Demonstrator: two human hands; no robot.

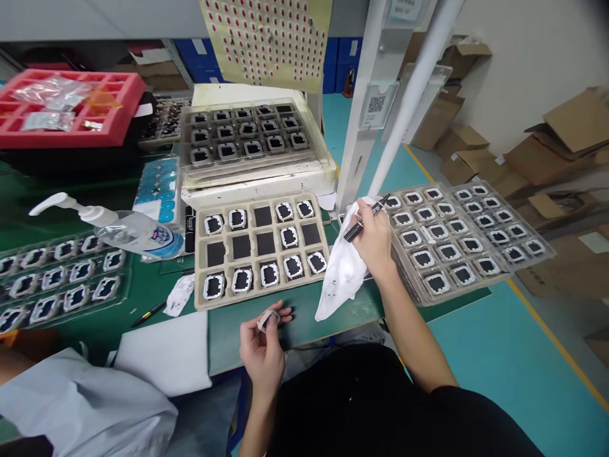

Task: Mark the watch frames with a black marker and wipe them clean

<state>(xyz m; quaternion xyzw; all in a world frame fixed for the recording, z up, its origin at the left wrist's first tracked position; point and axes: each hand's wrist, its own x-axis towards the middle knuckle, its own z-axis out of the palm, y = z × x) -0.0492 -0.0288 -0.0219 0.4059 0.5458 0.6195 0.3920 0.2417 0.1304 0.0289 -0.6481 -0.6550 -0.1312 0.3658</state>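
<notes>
My left hand [261,346] is closed on a small square framed part [269,318], held just above the near edge of the green bench. My right hand [375,238] grips a black pen [367,218] together with a white cloth [343,270] that hangs down to the bench. Between the hands lies a beige tray [262,249] with several of the same white-rimmed black parts and some empty pockets. Just right of my right hand sits a clear tray [469,236] filled with parts, overhanging the bench edge.
A stacked clear tray [247,136] stands behind the beige one. A pump bottle [124,228] lies on its side at left, beside another parts tray [57,273]. A red foam tray [71,105] sits at the far left; a white post [366,95] rises ahead. Cardboard boxes [561,139] crowd the right floor.
</notes>
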